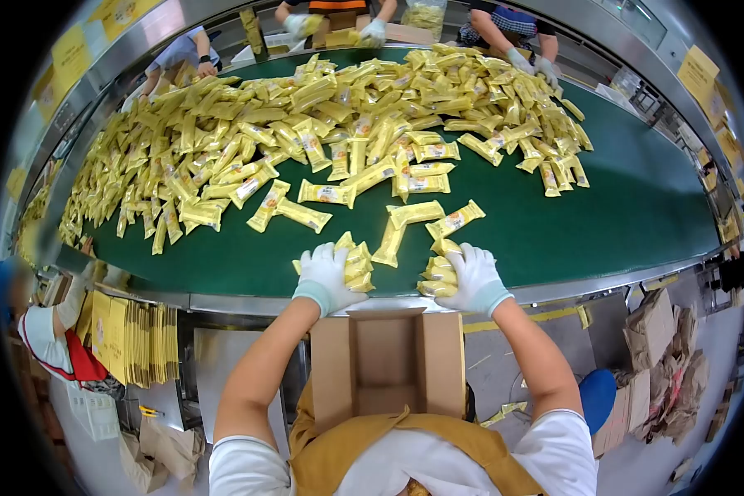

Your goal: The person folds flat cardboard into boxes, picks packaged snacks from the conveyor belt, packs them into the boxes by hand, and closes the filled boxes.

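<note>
Both of my hands wear white gloves and rest at the near edge of the green table. My left hand is wrapped round a stack of yellow packets. Facing it, my right hand grips another stack of yellow packets. Between and just beyond the hands lie a few loose packets. Below them, against my body, an open cardboard box shows a bare inside. A large heap of the same packets covers the far and left parts of the table.
Across the table, gloved hands of co-workers work at the heap. Folded yellow cartons stand at the left beside another person's red apron. Brown paper and cardboard are piled at the right, near a blue round object.
</note>
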The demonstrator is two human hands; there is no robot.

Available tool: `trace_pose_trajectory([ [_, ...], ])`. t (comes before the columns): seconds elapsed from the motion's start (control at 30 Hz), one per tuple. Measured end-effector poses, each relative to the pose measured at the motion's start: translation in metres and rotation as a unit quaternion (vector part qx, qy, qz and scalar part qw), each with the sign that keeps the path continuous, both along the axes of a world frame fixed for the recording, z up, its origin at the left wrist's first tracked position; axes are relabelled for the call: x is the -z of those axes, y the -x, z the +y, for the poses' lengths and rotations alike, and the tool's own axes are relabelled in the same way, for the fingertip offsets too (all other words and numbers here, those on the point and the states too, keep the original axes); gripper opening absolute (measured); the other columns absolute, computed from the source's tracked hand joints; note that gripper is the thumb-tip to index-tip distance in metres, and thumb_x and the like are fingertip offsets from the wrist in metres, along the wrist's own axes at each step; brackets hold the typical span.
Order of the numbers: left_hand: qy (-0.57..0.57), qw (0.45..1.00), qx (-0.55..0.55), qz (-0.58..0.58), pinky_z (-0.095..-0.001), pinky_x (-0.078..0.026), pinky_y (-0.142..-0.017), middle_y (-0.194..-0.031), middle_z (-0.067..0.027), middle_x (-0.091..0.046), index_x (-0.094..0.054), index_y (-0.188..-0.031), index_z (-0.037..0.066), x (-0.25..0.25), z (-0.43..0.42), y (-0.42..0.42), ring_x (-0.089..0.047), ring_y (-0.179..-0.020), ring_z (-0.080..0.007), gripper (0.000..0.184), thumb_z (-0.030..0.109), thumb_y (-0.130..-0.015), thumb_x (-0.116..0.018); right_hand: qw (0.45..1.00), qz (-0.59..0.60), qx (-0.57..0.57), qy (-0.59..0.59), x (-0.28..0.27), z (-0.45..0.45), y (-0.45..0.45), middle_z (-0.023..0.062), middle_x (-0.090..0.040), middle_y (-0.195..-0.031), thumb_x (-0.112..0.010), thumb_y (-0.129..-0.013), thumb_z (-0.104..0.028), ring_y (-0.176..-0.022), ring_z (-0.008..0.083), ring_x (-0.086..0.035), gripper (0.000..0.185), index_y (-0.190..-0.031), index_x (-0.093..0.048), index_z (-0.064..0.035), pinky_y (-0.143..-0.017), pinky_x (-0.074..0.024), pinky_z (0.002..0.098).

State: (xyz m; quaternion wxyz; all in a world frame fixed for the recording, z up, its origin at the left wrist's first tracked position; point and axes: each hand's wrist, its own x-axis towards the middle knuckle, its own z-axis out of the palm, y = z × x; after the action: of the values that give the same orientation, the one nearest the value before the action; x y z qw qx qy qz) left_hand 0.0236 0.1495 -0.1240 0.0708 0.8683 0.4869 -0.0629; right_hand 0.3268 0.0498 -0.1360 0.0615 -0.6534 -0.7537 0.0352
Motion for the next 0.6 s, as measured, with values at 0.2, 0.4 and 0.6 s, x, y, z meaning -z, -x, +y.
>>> trace_pose_trajectory([
  [0.2, 0.039, 0.998, -0.025, -0.040, -0.0443, -0.040, -0.103, -0.130, -0.0149, -0.054, -0.049, -0.137, 0.005, -0.001, 0.007, 0.008, -0.050, -0.126, -0.0296, 0.096, 0.062, -0.065, -0.078, 0.992, 0.079, 0.103, 0.005, 0.009, 0.004, 0.002, 0.0176, -0.056, -0.115, -0.082, -0.063, -0.056, -0.107, 0.0339, -0.057, 0.089, -0.132, -0.051, -0.0087, -0.095, -0.0438, 0.0459],
  [0.4, 0.152, 0.766, -0.230, -0.581, -0.0351, -0.056, -0.084, -0.111, -0.0126, -0.065, -0.051, -0.132, 0.002, 0.032, 0.022, 0.050, -0.066, -0.095, -0.0243, 0.076, 0.049, -0.079, -0.079, 0.561, 0.791, 0.194, 0.149, -0.046, -0.031, 0.008, 0.0070, -0.058, -0.117, -0.077, -0.084, -0.041, -0.103, 0.0170, -0.060, 0.071, -0.135, -0.045, -0.0031, -0.087, -0.0515, 0.0329],
  [0.6, 0.358, 0.371, -0.189, -0.835, -0.0509, -0.055, -0.086, -0.117, -0.0150, -0.062, -0.048, -0.140, 0.012, -0.017, -0.011, 0.090, -0.062, -0.106, -0.0303, 0.070, 0.066, -0.095, -0.050, 0.731, 0.669, 0.050, 0.122, -0.110, -0.067, 0.036, 0.0042, -0.056, -0.117, -0.074, -0.084, -0.036, -0.102, 0.0143, -0.057, 0.066, -0.135, -0.046, -0.0062, -0.088, -0.0496, 0.0302],
])
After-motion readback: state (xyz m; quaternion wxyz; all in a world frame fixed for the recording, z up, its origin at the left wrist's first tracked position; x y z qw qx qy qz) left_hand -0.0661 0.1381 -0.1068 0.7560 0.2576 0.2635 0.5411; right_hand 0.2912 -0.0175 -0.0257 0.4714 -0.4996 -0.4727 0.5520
